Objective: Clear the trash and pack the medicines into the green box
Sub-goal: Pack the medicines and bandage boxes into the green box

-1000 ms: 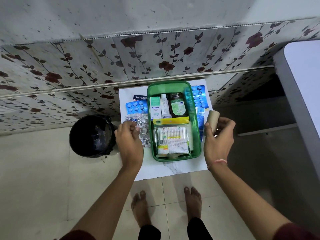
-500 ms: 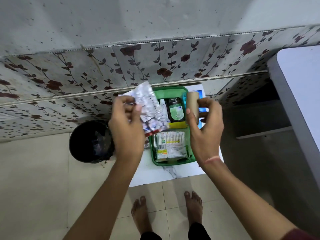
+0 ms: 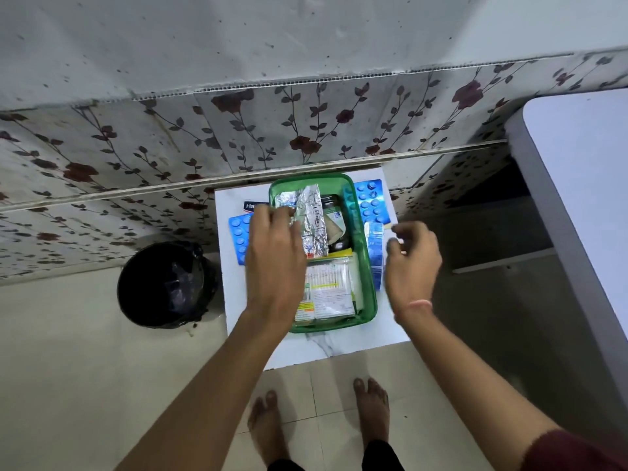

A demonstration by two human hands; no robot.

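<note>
The left hand has its fingers pinched on the near end of a bunch of silver pill strips, holding them low over the far half of the green box. They lie across the bottles there, probably so they can rest flat on top of what is already packed. A brown bottle and a tan roll show just beside the strips, inside the box.

The right hand hangs just right of the box with its fingers loosely curled and apart, holding nothing; it looks ready for the next thing to pick up. A folded blue packet stands against the box's right wall, close to those fingertips.

More medicine waits outside the box on the small white table: blue pill sheets at the far right, another blue sheet on the left, and a plaster box partly hidden behind the left hand. A black bin sits on the floor left of the table, handy for trash.
</note>
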